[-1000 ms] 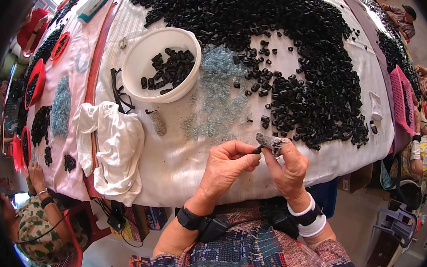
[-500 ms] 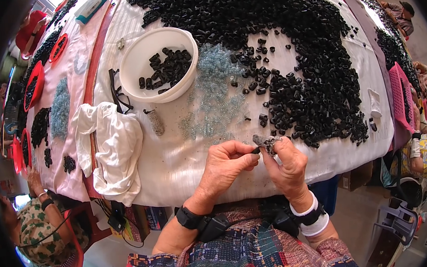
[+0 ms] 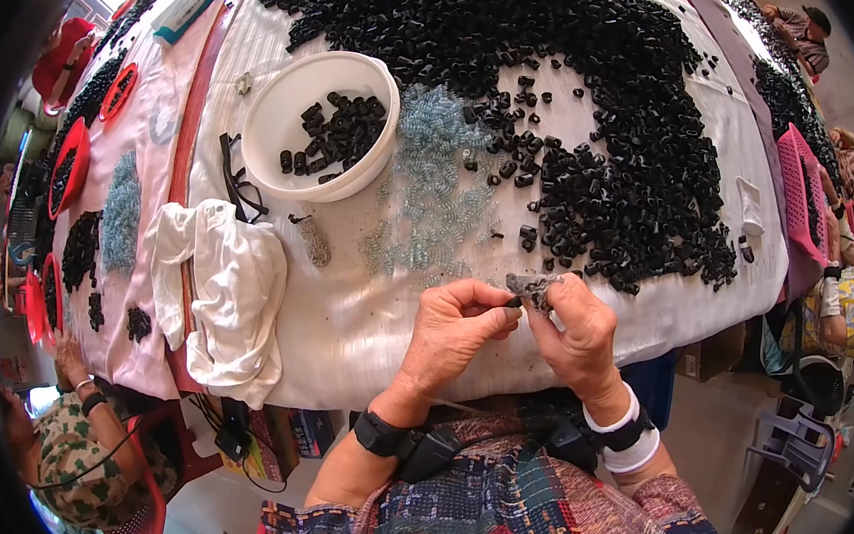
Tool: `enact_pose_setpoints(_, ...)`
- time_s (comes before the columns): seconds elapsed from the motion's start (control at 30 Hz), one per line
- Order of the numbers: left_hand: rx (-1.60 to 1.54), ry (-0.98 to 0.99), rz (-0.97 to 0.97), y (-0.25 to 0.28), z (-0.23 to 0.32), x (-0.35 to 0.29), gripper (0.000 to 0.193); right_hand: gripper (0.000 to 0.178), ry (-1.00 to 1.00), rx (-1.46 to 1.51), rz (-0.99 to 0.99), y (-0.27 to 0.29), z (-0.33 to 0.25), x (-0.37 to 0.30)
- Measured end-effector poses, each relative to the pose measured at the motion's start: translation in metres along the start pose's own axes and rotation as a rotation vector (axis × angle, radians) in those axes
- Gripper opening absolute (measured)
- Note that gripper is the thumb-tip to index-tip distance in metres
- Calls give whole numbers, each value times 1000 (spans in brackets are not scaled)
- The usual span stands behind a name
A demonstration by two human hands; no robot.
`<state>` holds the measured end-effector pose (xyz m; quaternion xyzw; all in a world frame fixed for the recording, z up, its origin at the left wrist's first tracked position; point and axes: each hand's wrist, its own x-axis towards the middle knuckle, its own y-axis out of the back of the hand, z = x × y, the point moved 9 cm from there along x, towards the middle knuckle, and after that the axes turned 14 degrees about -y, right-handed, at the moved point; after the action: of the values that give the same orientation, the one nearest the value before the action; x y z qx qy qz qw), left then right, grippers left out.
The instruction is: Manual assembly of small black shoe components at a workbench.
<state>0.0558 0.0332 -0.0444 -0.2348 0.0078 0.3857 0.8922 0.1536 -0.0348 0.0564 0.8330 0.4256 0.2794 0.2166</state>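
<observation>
At the table's near edge my two hands meet. My left hand [image 3: 452, 330] is closed, pinching a small black plastic piece [image 3: 513, 302] between thumb and fingertips. My right hand [image 3: 577, 330] is closed on a ragged grey wad [image 3: 532, 287] whose kind I cannot make out; it meets the black piece. Beyond the hands lies a spread of small clear-blue springs [image 3: 429, 166]. A large heap of black plastic pieces [image 3: 622, 191] covers the table's far and right parts. A white bowl [image 3: 264, 174] on the left holds several more black pieces.
A crumpled white cloth [image 3: 223, 293], dark-framed glasses [image 3: 232, 177] and a small grey bundle [image 3: 315, 241] lie left of the hands. A pink basket [image 3: 800, 187] stands at right. Co-workers sit at both sides, one in a camouflage sleeve [image 3: 85, 450] at left.
My hands stay almost in place, with the black piece and grey wad still together; the right fingers have shifted slightly over the wad. The whole view has moved a little.
</observation>
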Motion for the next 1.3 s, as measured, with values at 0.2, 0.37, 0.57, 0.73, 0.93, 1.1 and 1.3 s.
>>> enact_pose_setpoints(0.2, -21, 1, -3, 0, -2, 0, 16, 25, -139, 36, 30, -2, 15, -5)
enact_pose_setpoints(0.37, -20, 13, -1, -2, -1, 2, 17, 25, -190, 124, 57, 2, 19, 0)
enact_pose_setpoints(0.57, -52, -4, -15, -2, 0, 1, 17, 27, -112, 23, 32, 0, 12, -3)
enact_pose_setpoints(0.73, -5, -27, -47, -2, -1, 0, 15, 28, -28, -23, -26, -4, -1, -1)
enact_pose_setpoints(0.93, -30, 12, -13, 0, 1, 1, 14, 28, -24, -23, -40, -3, -1, 3)
enact_pose_setpoints(1.1, -25, 111, 28, 2, -1, 1, 18, 27, -7, -51, -77, -6, -4, 2)
enact_pose_setpoints(1.3, -91, 140, 50, 4, 0, 2, 19, 27, -239, 147, -114, -8, 21, 2)
